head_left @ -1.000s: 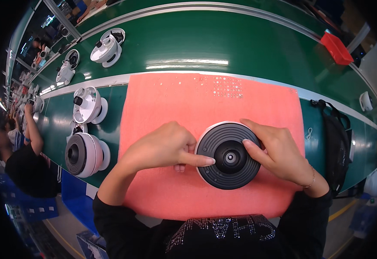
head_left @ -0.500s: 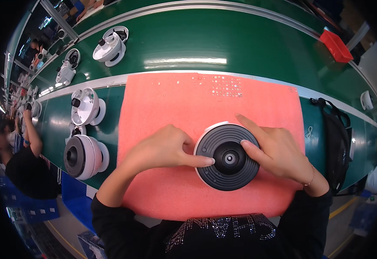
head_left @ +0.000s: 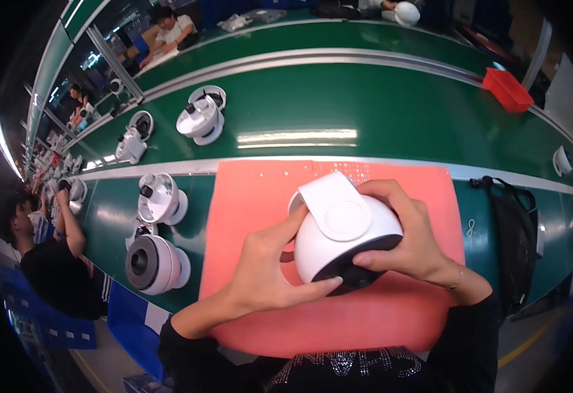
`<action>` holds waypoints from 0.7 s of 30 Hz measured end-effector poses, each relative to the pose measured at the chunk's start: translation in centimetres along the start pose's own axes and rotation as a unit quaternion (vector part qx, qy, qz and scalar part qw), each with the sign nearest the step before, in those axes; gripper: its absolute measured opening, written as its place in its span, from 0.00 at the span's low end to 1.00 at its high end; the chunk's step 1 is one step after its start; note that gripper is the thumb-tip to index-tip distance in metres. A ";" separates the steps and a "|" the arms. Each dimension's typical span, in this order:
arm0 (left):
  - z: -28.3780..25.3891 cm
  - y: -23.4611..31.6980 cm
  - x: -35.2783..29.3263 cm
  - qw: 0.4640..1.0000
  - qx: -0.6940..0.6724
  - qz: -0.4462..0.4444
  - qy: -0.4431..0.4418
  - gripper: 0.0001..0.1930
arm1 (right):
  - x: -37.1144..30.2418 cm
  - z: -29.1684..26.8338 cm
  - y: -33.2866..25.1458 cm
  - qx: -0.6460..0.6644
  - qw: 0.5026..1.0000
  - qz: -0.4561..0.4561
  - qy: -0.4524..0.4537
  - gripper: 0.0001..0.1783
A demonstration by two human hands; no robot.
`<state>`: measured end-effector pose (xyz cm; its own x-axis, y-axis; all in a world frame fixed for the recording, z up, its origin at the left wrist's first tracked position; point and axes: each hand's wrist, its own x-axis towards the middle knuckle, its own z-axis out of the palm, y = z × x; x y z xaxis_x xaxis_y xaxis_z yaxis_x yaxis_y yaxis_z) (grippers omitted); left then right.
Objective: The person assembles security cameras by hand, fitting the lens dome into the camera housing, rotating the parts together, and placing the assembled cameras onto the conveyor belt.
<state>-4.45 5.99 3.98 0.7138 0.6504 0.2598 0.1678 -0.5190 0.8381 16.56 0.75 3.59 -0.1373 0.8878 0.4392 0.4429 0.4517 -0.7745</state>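
White device point(head_left: 346, 233) has tipped, shirt lettering point(head_left: 344, 359) perhaps foreshortened.

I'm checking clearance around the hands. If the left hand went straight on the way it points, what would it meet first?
The white device: the left hand points up and right into it and seems to touch it, though one view leaves exact contact unclear.

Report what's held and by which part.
The left hand and right hand hold the white rounded device by opposite sides of its shell, thumbs at its dark front; the left fingers are partly hidden.
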 end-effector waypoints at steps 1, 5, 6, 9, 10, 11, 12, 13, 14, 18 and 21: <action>-0.6 -0.3 -0.1 1.000 0.000 -0.019 0.004 0.44 | 0.7 0.6 0.2 0.004 1.000 -0.001 0.025 0.33; -2.9 -2.2 0.3 0.996 -0.068 -0.034 0.050 0.45 | 3.8 1.5 0.2 0.103 0.994 0.031 -0.018 0.38; -3.8 -2.0 0.5 0.994 -0.089 -0.015 0.057 0.41 | 4.2 1.3 -0.4 0.141 0.989 0.028 -0.035 0.39; -6.0 -5.5 1.2 0.945 -0.301 0.056 0.111 0.39 | 4.7 2.4 -1.5 0.228 0.971 -0.007 -0.072 0.54; -6.8 -7.1 0.8 0.918 -0.365 0.101 0.116 0.40 | 4.8 3.5 -2.2 0.205 0.977 -0.049 -0.040 0.55; -7.8 -9.5 0.6 0.917 -0.371 0.121 0.078 0.46 | 5.1 4.7 -2.6 0.192 0.979 -0.076 -0.011 0.55; -6.8 -9.2 1.5 0.892 -0.416 0.138 0.110 0.45 | 5.3 5.3 -2.5 0.171 0.980 -0.094 0.027 0.55; -5.3 -8.7 2.5 0.864 -0.457 0.153 0.144 0.45 | 5.7 5.9 -2.1 0.171 0.979 -0.101 0.048 0.55; -4.7 -8.1 3.3 0.872 -0.437 0.151 0.162 0.45 | 5.9 6.0 -2.0 0.174 0.978 -0.108 0.051 0.55; -3.3 -7.4 5.6 0.872 -0.430 0.202 0.116 0.45 | 6.3 5.9 -0.9 0.154 0.982 -0.076 0.080 0.54; -2.7 -8.8 7.2 0.857 -0.446 0.194 0.172 0.44 | 6.8 5.6 0.2 0.133 0.982 -0.072 0.108 0.53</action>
<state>-2.60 16.75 -0.19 0.3308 0.7293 0.5989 -0.7322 -0.2020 0.6504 10.74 7.35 3.85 0.0229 0.7861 0.6177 0.1806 0.6045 -0.7759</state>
